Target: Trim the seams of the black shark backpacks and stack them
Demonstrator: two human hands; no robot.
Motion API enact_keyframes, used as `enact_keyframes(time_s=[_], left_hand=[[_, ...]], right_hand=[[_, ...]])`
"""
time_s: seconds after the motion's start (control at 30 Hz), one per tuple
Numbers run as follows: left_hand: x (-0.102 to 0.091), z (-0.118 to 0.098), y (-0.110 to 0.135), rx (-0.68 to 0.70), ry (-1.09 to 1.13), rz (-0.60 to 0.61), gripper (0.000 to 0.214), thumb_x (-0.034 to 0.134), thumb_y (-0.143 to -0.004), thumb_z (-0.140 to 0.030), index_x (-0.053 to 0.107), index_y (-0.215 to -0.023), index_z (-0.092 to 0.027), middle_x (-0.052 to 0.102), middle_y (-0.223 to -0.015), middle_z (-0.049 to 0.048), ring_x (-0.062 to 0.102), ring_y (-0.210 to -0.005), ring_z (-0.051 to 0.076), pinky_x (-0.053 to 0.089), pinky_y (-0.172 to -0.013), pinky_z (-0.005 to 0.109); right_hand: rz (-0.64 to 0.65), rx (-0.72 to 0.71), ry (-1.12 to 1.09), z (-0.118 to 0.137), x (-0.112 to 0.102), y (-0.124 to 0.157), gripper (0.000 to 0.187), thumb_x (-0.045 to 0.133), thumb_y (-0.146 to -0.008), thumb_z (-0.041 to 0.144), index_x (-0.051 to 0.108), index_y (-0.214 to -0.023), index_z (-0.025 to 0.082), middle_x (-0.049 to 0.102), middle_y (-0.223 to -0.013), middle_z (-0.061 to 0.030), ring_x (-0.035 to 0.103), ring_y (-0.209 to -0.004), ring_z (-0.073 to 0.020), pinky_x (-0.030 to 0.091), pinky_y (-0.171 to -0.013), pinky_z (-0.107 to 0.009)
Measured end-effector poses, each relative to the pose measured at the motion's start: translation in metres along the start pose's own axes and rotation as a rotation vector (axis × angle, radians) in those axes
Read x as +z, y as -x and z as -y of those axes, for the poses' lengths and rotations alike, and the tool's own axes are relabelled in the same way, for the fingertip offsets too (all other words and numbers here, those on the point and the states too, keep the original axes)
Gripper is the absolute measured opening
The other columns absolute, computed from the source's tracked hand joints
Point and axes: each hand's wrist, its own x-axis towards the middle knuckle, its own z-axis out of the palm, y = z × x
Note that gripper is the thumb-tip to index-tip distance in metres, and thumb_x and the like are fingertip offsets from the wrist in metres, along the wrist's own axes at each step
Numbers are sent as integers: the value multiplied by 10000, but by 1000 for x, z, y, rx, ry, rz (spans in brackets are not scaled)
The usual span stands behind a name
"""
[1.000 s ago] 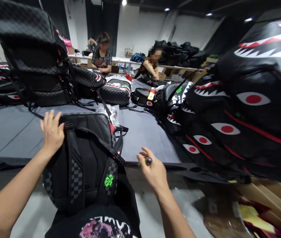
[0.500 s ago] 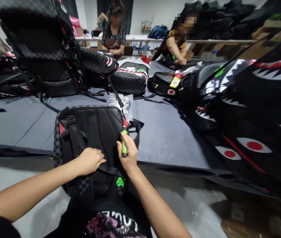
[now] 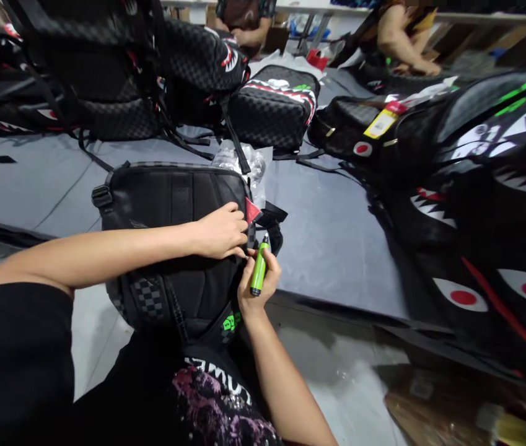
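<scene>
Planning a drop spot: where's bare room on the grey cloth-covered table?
Grey table: right of the black padded backpack, up to the heaped black shark-print bags; also left, in front of the stacked black checkered bags. Crowded: behind the backpack, with a crumpled clear plastic bag; and its right edge, with left hand, right hand and green marker.

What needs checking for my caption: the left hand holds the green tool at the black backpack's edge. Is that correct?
No: the head view shows the right hand, not the left hand, holding the green tool at the black backpack's edge.
</scene>
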Motion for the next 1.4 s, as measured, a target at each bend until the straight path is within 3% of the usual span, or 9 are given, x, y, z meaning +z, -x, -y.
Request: enact_keyframes(time_s=[0.27, 0.4, 0.6, 0.73, 0.83, 0.93, 1.13, 1.3, 1.4], left_hand=[[-5, 10, 13, 34, 68, 60, 406, 699, -842, -575, 707, -862, -169, 680, -911, 76, 571, -901, 242, 307, -1036, 475], [-13, 17, 20, 0, 11, 125, 334, 820, -763, -434, 691, -949, -189, 681, -967, 55, 574, -951, 243, 282, -1113, 522], [-3, 16, 42, -61, -160, -80, 426, 726, -818, -581, 645, -961, -188, 676, -1042, 78, 542, -1096, 288, 260, -1156, 562], [14, 16, 55, 9, -141, -314, 388, 515, -969, -572, 625, -898, -206, 695, -981, 43, 551, -1062, 229, 300, -1127, 471], [21, 15, 59, 27, -130, -406, 395, 453, -1005, -547, 625, -894, -209, 699, -952, 34, 556, -1046, 210, 305, -1123, 446], [23, 15, 58, 31, -125, -441, 409, 397, -1030, -519, 629, -895, -211, 698, -939, 33, 557, -1036, 204, 319, -1128, 437], [29, 17, 59, 6, -104, -455, 317, 385, -1041, -347, 634, -921, -192, 696, -981, 52, 550, -1065, 206, 363, -1158, 434], [35, 16, 66, 15, -34, -476, 261, 447, -1007, -329, 624, -1004, -137, 686, -1018, 108, 574, -1106, 237, 427, -1145, 474], [26, 18, 72, 30, 58, -521, 372, 506, -982, -446, 559, -1163, -125, 658, -1180, 168, 553, -1251, 282, 475, -1108, 488]], right_hand=[[114, -178, 72, -9, 1, 0, 463, 587, -948, 173, 473, -1387, 267, 714, -1091, -71, 712, -1016, -217, 591, -906, -427], [148, -230, 40, -7, -3, -5, 500, 579, -948, 168, 463, -1422, 280, 701, -1137, -86, 697, -1030, -225, 588, -898, -437], [210, -167, -48, 22, -22, -24, 249, 588, -926, 204, 635, -1170, 217, 591, -1314, -141, 619, -1196, -283, 562, -958, -509], [139, -259, -67, 32, -33, -43, 308, 515, -911, 111, 587, -1171, 261, 664, -1093, -61, 676, -1029, -230, 543, -973, -527], [394, -406, 66, 28, -35, -63, 356, 543, -884, 114, 604, -1208, 248, 635, -971, -50, 664, -857, -190, 575, -778, -356], [690, -519, 293, 23, -28, -84, 288, 519, -906, 116, 665, -1138, 205, 616, -909, -57, 610, -740, -160, 469, -574, -260], [1001, -844, 399, 20, 0, -121, 261, 433, -1003, 148, 691, -1020, 183, 630, -878, -56, 535, -720, -152, 377, -600, -272], [1179, -747, 372, 21, 13, -130, 232, 495, -953, 104, 679, -1067, 187, 631, -886, -32, 561, -767, -141, 365, -613, -255], [1210, -721, 406, 22, 14, -130, 276, 528, -917, 78, 678, -1111, 206, 637, -898, -27, 570, -787, -145, 360, -626, -265]])
